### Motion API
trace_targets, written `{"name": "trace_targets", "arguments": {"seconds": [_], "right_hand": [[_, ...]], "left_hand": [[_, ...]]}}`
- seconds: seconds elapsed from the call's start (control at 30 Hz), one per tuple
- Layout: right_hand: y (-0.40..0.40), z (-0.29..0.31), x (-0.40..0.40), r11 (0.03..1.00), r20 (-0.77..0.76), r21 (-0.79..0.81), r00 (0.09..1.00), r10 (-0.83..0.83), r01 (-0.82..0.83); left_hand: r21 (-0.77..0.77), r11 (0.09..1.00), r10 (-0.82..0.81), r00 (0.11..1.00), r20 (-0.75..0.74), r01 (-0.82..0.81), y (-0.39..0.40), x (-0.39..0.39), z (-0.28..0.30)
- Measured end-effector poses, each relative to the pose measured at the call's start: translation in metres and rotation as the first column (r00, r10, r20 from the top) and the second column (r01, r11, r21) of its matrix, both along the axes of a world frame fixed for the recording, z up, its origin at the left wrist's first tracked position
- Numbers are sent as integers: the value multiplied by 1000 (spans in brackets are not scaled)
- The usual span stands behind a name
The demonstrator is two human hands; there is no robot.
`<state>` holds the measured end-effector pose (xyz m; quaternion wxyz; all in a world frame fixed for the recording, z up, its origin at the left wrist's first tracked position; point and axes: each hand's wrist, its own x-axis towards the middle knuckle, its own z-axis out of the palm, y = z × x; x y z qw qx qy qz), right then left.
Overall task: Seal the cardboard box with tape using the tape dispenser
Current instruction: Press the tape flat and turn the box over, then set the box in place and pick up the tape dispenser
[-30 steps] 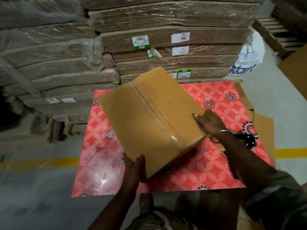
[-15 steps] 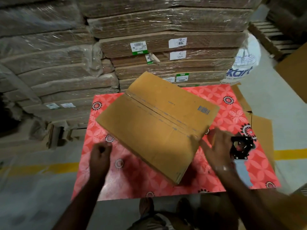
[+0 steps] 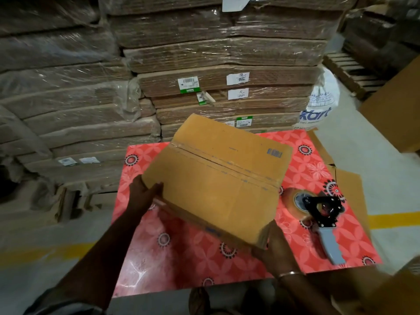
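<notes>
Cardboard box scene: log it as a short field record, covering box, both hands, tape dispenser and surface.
box: cardboard box, tilted, centre seam facing up
left hand: left hand grips the box's left corner, thumb on top
right hand: right hand holds the box's near right corner from below
tape dispenser: tape dispenser lies on the cloth right of the box, untouched, grey handle toward the person
surface: red floral tablecloth
background: wrapped stacks of flat cardboard
</notes>
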<state>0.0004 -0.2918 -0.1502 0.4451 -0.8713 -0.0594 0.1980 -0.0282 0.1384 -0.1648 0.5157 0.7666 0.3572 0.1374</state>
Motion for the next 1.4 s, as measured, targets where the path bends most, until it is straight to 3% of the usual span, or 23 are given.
{"name": "trace_targets", "arguments": {"seconds": [0.17,0.27,0.4,0.53,0.77,0.9,0.93,1.0,1.1,1.2,1.3,1.4], "right_hand": [[-27,4,79,1000,-70,-19,998,-11,10],[-33,0,123,995,-72,-103,997,-11,3],[-27,2,157,997,-46,-73,999,29,-33],[-30,8,165,997,-152,-59,988,35,-44],[-48,-17,166,994,-36,46,995,96,-95],[-62,18,134,990,-43,43,990,136,-134],[-67,22,127,987,-57,109,990,127,-120],[-82,22,113,989,81,131,995,52,-62],[-121,0,97,965,269,155,930,-249,214],[-163,-33,89,888,258,-6,859,-443,460],[-183,-70,92,858,1,-268,891,-454,437],[-188,-102,99,875,-140,-273,883,-448,400]], "left_hand": [[8,998,-56,997,48,55,-66,-27,33],[27,999,-43,998,34,42,-91,-38,30],[48,999,-15,1000,-5,16,-107,-52,22],[19,1000,-24,999,-24,25,-102,-62,11],[-25,1000,12,1000,-27,-12,-127,-84,10],[-36,998,49,997,-56,-51,-154,-86,26],[-1,998,55,998,-26,-55,-158,-85,24],[91,992,91,995,-29,-88,-158,-82,23],[319,943,127,989,-74,-98,-165,-72,31],[530,848,-19,999,-28,31,-186,-55,40],[579,799,-227,973,43,161,-222,-27,50],[560,774,-402,913,72,297,-254,-9,51]]}}
